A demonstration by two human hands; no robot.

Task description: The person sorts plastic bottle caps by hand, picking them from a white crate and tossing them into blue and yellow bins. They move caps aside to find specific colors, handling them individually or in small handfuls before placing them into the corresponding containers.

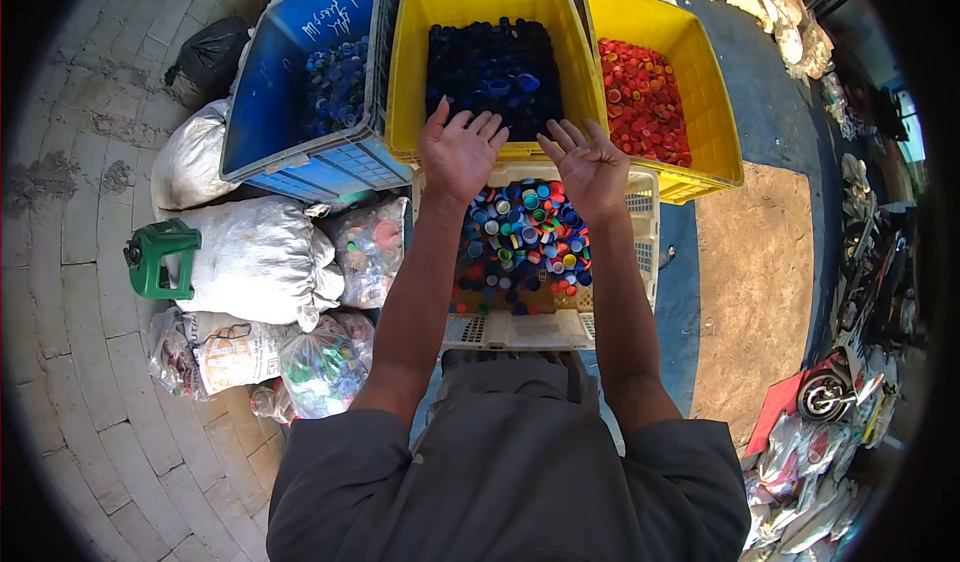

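My left hand [459,159] is raised palm up with its fingers spread, and nothing lies in it. Level with it, my right hand [592,170] is turned up too, its fingers apart and a little bent, holding nothing I can see. Both hands are over the near rim of the middle yellow crate [398,72], which holds dark blue bottle caps [495,67]. Below and between my forearms is a pale plastic crate [645,217] with mixed-colour bottle caps [520,227] heaped toward its far side. My forearms hide parts of its sides.
A blue crate [270,87] with bluish and clear caps stands at left. At right, another yellow crate [715,92] holds red caps [640,97]. White sacks [250,257], clear bags of caps [325,362] and a green plastic container [160,262] crowd the left floor. A brown board [752,292] lies right.
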